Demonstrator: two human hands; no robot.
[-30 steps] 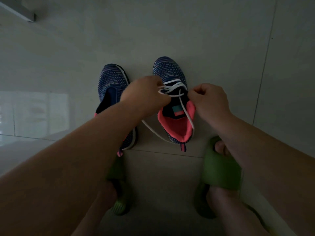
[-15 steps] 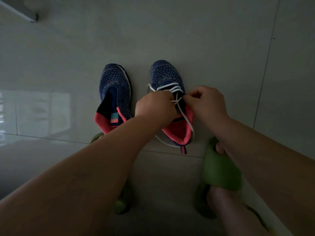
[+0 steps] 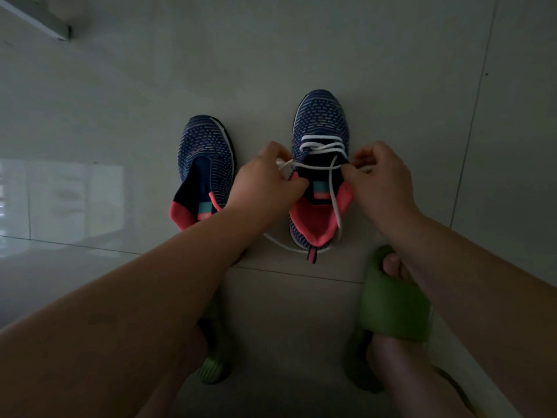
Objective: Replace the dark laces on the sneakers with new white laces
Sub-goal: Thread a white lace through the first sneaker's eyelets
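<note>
Two navy knit sneakers with pink collars stand side by side on the tiled floor. The left sneaker (image 3: 205, 164) has no lace in it. The right sneaker (image 3: 321, 125) carries a white lace (image 3: 321, 146) threaded across its lower eyelets. My left hand (image 3: 265, 182) pinches the lace at the shoe's left side. At the shoe's right side my right hand (image 3: 381, 182) pinches the other strand. One loose lace end runs down over the pink collar, another trails on the floor by the heel.
My feet in green slides (image 3: 391, 300) rest on the floor just below the sneakers, the left slide (image 3: 212, 366) partly under my forearm. A pale ledge (image 3: 39, 21) shows at the top left corner. Tile joints cross the floor.
My hands have drawn apart to either side of the right sneaker, pulling the lace taut across the tongue. The right sneaker has shifted a little forward.
</note>
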